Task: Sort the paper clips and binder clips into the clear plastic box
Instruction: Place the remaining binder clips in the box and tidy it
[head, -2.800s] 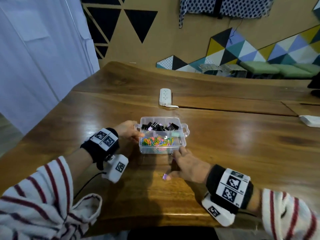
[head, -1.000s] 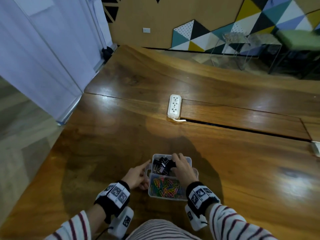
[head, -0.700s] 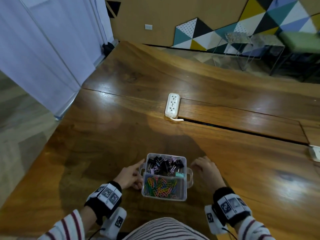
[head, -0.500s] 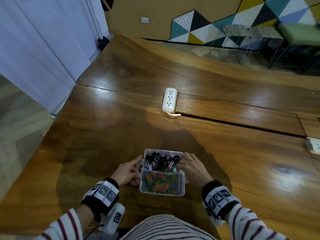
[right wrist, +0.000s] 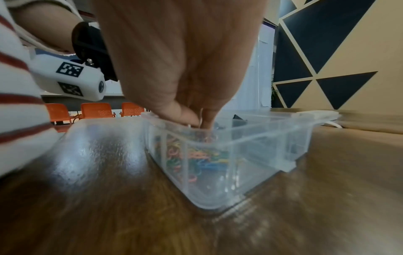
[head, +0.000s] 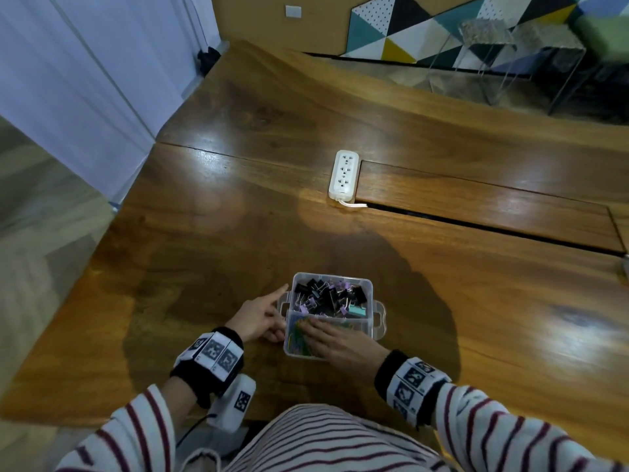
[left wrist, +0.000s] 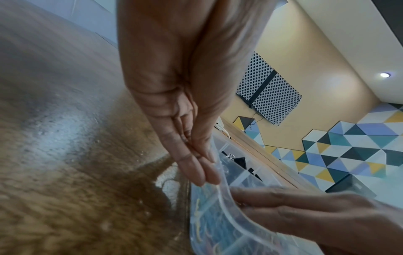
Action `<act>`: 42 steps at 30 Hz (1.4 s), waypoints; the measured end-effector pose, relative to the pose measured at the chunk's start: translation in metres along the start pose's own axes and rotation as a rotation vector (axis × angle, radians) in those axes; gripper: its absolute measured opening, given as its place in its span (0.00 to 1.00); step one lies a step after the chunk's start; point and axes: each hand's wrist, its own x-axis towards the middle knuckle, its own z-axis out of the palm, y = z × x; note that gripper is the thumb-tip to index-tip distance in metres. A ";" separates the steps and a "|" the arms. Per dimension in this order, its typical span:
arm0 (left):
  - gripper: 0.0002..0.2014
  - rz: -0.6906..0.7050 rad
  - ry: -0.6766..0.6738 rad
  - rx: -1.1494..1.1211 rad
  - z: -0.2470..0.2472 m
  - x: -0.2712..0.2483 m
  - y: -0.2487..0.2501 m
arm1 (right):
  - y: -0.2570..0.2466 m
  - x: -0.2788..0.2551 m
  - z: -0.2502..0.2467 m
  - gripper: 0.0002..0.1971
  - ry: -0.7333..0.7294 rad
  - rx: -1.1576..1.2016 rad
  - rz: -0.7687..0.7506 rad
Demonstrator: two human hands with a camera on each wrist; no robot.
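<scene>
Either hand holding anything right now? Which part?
Left hand steadies the clear plastic box at its left wall. Right hand reaches into the paper clips; grip cannot be told.

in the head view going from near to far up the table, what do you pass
paper clips in the near compartment of the clear plastic box → binder clips in the far compartment → bare table → white power strip

- The left hand (head: 260, 318) lies at the left side of the clear plastic box (head: 374, 327), forefinger stretched forward along its handle, the other fingers loosely bent against the wall.
- The right hand (head: 340, 345) lies palm-down across the near compartment, fingers (right wrist: 205, 119) dipping inside.
- Both wrists wear black bands with printed markers; both sleeves are striped.
</scene>
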 end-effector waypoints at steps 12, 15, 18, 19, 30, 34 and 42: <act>0.36 0.010 0.022 -0.030 0.002 0.000 -0.005 | 0.003 -0.037 0.013 0.21 0.213 0.137 0.163; 0.36 0.007 0.021 -0.036 0.002 0.000 -0.005 | -0.004 -0.020 0.004 0.25 0.118 0.240 0.200; 0.36 0.001 0.019 -0.025 0.002 0.000 -0.004 | -0.012 -0.003 -0.002 0.26 0.027 0.273 0.205; 0.36 0.000 0.023 -0.023 0.002 -0.001 -0.003 | -0.013 0.002 -0.003 0.26 0.033 0.301 0.198; 0.36 -0.015 0.014 -0.013 0.002 -0.002 -0.001 | -0.021 0.023 -0.001 0.27 0.055 0.353 0.192; 0.37 -0.009 0.010 -0.026 0.001 -0.003 0.000 | -0.013 0.010 0.000 0.27 0.043 0.360 0.220; 0.36 0.002 0.030 -0.062 0.002 -0.003 -0.002 | -0.007 -0.027 0.012 0.20 0.101 0.102 0.269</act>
